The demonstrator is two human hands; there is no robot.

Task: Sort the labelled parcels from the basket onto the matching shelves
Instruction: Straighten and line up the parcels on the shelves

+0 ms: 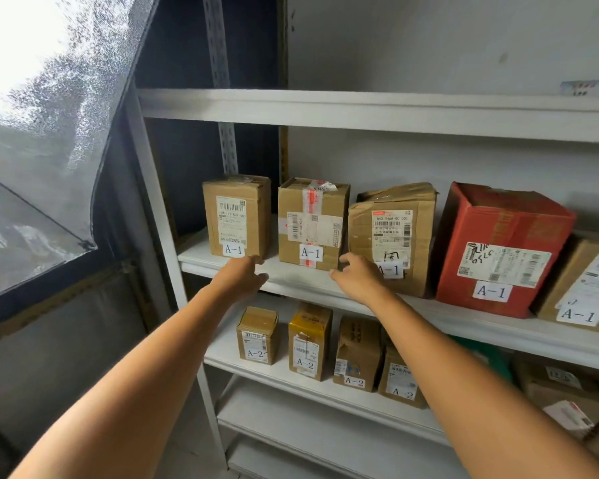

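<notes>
Several parcels labelled A-1 stand in a row on the middle shelf (291, 281). The second brown parcel (310, 224), taped in red and white, stands between my two hands. My left hand (244, 276) hovers at its lower left, just off the shelf edge, fingers relaxed and holding nothing. My right hand (358, 278) is at its lower right, in front of the crumpled third parcel (391, 233), fingers loosely spread. The first parcel (236, 216) stands at the far left. A red box (498, 250) marked A-1 stands further right. The basket is out of view.
The shelf below (281, 375) holds several small parcels marked A-2 (308, 344). The top shelf (360, 108) is bare where I see it. Another A-1 parcel (585, 285) sits at the right edge. A window with peeling film (49, 133) is on the left.
</notes>
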